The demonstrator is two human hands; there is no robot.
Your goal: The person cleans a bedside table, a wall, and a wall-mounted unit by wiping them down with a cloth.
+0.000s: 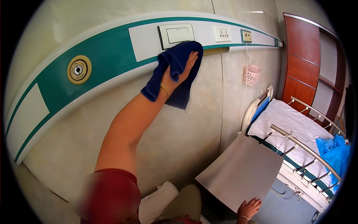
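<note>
My left hand [181, 77] is raised to the wall panel with a dark blue cloth [182, 99] gripped in it. The cloth drapes around the hand and hangs below it, and its upper edge overlaps the bottom of a wide white switch [178, 34]. Part of the fingers is hidden by the folds. Low on the right, my right hand [250, 209] lies with fingers spread on the near edge of a grey cabinet top [242, 168]. It holds nothing.
The green and white panel [112, 52] carries a round cream fitting [79, 70], a socket [222, 33] and a small outlet [246, 36]. A pink basket [252, 74] hangs on the wall. A railed bed [291, 119] and a brown wardrobe [302, 56] stand right.
</note>
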